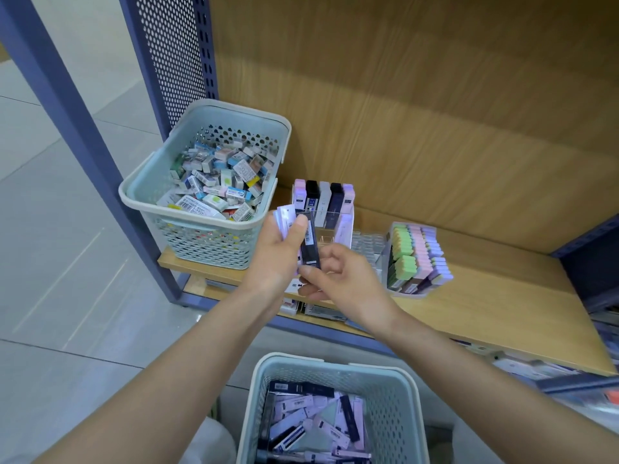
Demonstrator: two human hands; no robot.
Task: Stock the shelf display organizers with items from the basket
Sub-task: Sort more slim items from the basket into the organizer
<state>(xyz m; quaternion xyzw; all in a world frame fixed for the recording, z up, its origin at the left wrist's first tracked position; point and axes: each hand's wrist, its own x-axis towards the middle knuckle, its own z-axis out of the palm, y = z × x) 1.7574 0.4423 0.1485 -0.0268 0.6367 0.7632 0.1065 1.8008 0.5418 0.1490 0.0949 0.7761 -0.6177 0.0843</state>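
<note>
Head view. My left hand (279, 252) is closed around a small fan of slim packs (284, 218), pale lilac ones, thumb pressed on top. My right hand (338, 274) pinches the lower end of one dark pack (309, 241) between thumb and fingertips; the pack stands roughly upright and its upper end touches the left thumb. Both hands sit just in front of the clear tiered organizer (345, 226) on the wooden shelf (485, 296).

Organizer: back row holds five upright packs, lilac, black and navy; the front tiers look empty. A second organizer (417, 259) to the right is full of pastel items.

Source basket (331, 363) is low in view, many lilac and dark packs left. Another basket (207, 152) of small boxed items sits on the shelf, left.

Judgement: step in hand is sorting one pack from the bundle for placement. Task is early. Next move calls for carrying the dark pack forward and dropping it upright into a free slot, label outward, without knocking the back row.
</note>
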